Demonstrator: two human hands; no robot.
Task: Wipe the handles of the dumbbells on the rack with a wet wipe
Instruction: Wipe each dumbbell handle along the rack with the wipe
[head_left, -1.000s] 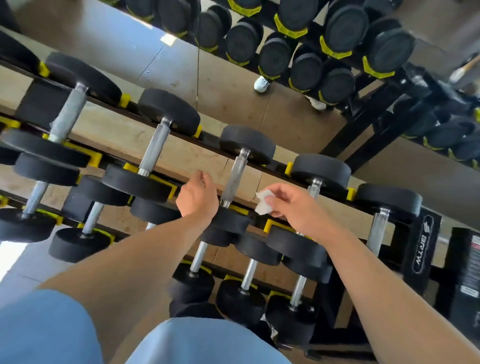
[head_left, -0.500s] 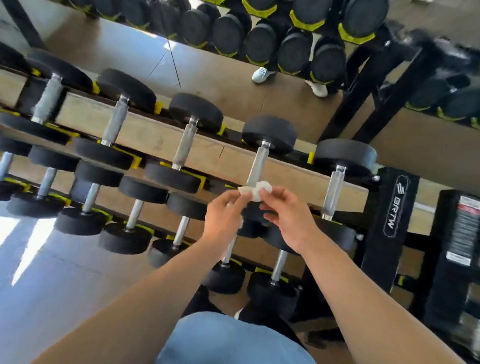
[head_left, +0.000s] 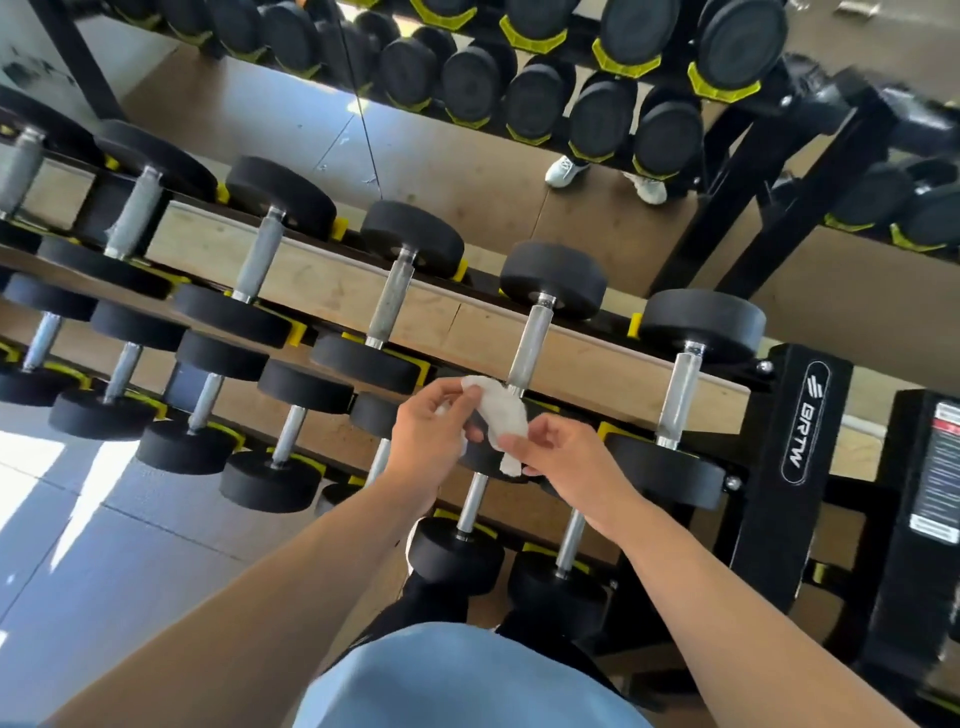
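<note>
Both hands pinch a small white wet wipe (head_left: 501, 415), the left hand (head_left: 431, 431) at its top and the right hand (head_left: 561, 457) lower down. It looks crumpled, just below a dumbbell's silver handle (head_left: 529, 343) on the black rack (head_left: 795, 441).

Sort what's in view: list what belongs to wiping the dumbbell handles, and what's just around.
Part of the job:
- crumpled white wet wipe, held by both hands, left and right
- black round-headed dumbbells with steel handles
- black steel rack with yellow cradles

Just around:
- white sneakers in the mirror
- grey floor tiles
</note>
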